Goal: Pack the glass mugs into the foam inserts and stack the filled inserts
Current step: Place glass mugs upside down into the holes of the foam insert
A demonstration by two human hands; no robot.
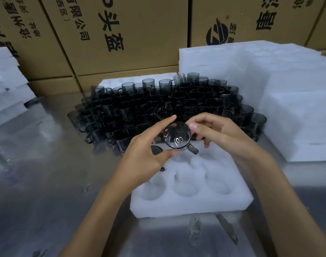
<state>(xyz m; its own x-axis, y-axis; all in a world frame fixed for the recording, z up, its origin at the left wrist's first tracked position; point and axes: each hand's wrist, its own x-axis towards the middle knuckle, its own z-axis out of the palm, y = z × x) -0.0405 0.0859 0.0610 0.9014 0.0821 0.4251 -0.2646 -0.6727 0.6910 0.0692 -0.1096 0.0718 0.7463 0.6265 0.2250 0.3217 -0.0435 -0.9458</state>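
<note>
Left hand (145, 151) has its grip on a smoky glass mug (177, 136), index finger arched over the far rim and thumb under the near side, so the mug hangs pinched between them, mouth or base turned toward the camera; which of the two cannot be told through the glare. Mug handle points down and to the right. Right hand (216, 130) sits just beside the mug on its right, fingers curled, fingertips (193, 125) at or touching the upper right edge; its grip on the glass looks light, contact not certain. The mug is held in the air above the far row of a white foam insert (191, 191) lying on the steel counter (37, 182). The insert shows round pockets in rows, the near three vacant; a dark round shape (156, 150) under the left hand sits in the far left pocket, probably another mug, mostly hidden. Beyond the hands, a dense cluster of loose smoky mugs (167, 102) stands on the counter, some on a foam sheet at the back. Tall stack of foam inserts (269, 86) to the right, a smaller foam stack (6, 89) at far left. Printed cardboard cartons (121, 34) form the wall behind.
</note>
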